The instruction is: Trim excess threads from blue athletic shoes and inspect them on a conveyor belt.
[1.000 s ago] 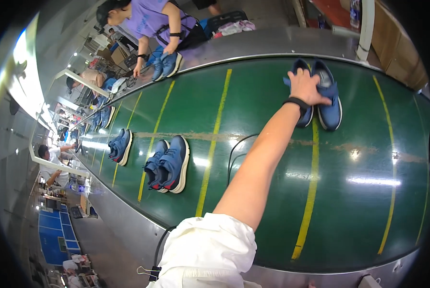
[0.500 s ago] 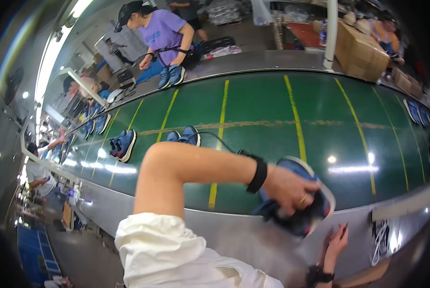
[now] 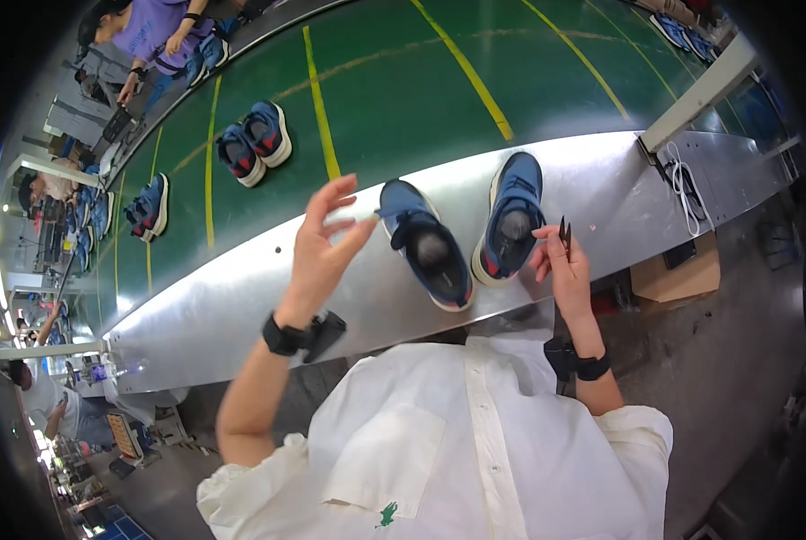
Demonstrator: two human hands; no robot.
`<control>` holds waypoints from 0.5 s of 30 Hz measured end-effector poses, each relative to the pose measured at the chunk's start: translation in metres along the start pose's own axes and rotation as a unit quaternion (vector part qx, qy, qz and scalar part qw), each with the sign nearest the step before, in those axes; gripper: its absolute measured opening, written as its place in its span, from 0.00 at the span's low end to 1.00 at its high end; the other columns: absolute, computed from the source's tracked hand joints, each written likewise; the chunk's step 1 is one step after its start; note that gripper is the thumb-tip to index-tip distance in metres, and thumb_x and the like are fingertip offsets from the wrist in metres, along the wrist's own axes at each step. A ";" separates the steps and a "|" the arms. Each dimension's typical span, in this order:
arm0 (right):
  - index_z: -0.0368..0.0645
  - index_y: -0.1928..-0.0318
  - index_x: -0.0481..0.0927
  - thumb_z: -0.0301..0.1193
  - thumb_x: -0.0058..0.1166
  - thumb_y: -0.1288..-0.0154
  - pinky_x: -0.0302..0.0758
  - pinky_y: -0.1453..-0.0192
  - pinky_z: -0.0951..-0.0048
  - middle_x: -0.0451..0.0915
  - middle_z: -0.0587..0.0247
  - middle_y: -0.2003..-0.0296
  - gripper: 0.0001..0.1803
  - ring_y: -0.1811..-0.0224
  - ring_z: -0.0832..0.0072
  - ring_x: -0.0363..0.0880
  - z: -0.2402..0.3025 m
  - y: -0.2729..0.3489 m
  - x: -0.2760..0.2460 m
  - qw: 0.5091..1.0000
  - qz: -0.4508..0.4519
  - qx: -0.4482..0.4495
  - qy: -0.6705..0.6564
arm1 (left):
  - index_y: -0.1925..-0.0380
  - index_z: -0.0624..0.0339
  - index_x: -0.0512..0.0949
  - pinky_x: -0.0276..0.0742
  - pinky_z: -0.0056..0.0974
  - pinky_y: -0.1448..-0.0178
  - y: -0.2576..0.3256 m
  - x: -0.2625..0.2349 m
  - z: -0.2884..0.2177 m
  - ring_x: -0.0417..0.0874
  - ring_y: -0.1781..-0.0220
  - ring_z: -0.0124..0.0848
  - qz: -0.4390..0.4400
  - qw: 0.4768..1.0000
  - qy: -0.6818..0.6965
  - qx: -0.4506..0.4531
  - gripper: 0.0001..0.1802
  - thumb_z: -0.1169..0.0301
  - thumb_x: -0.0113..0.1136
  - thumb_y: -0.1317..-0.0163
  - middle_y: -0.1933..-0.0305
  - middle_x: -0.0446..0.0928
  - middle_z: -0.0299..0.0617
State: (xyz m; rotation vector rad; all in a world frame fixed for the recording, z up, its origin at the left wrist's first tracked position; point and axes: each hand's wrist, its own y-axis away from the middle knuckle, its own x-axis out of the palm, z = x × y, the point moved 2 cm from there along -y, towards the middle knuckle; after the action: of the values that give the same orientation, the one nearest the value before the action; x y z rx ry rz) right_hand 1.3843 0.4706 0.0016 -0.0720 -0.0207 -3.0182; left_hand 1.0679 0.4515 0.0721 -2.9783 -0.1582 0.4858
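Two blue sneakers stand side by side on the metal ledge [image 3: 268, 297] before me, toes pointing away. The left sneaker [image 3: 410, 209] is angled, and the right sneaker [image 3: 518, 180] is nearly straight; greyish filling shows in both openings. My left hand [image 3: 322, 252] hovers left of the left sneaker, fingers spread, holding nothing. Close by the right sneaker's collar is my right hand [image 3: 567, 270], closed around small dark scissors [image 3: 565, 232] whose pointed tips stick up. Whether its fingertips touch the shoe is hard to tell.
Beyond the ledge runs a green conveyor belt [image 3: 376, 90] with yellow stripes. A pair of sneakers [image 3: 257, 142] and more blue shoes [image 3: 148, 207] lie on it. A person in purple [image 3: 155, 36] handles shoes across the belt. A white post [image 3: 700, 94] and coiled cable [image 3: 686, 189] are at right.
My left hand has let go of the sneaker it gripped and moved left. The pair now stands on the metal ledge. My right hand has come up beside the right sneaker. The view has tilted down.
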 end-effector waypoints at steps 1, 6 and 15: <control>0.39 0.57 0.76 0.36 0.40 0.26 0.63 0.76 0.87 0.74 0.69 0.76 0.14 0.81 0.89 0.66 0.001 0.007 0.008 1.000 -0.006 -0.016 0.016 | 0.39 0.61 0.64 0.73 0.39 0.45 0.019 0.010 0.025 0.70 0.40 0.38 -0.038 0.996 0.056 -0.052 0.35 0.68 0.67 0.47 0.37 0.66 0.45; 0.40 0.56 0.78 0.31 0.45 0.29 0.67 0.74 0.82 0.75 0.70 0.77 0.10 0.79 0.86 0.69 0.005 0.037 0.051 0.993 0.039 -0.043 0.103 | 0.37 0.65 0.61 0.75 0.39 0.47 0.077 0.084 0.062 0.71 0.40 0.40 -0.113 0.980 0.043 -0.157 0.40 0.65 0.68 0.48 0.38 0.65 0.53; 0.40 0.53 0.76 0.30 0.45 0.29 0.73 0.67 0.80 0.81 0.63 0.69 0.10 0.72 0.79 0.80 -0.013 0.051 0.071 0.992 0.088 0.007 0.095 | 0.48 0.67 0.70 0.78 0.31 0.62 0.051 0.082 0.047 0.79 0.55 0.31 -0.077 0.992 -0.079 -0.068 0.25 0.74 0.62 0.47 0.48 0.72 0.45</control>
State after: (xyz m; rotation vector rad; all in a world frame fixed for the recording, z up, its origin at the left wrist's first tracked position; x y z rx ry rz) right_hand 1.3192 0.4116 -0.0074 0.2037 -0.0168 -2.8348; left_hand 1.1347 0.4164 -0.0041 -3.0236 -0.4487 0.7190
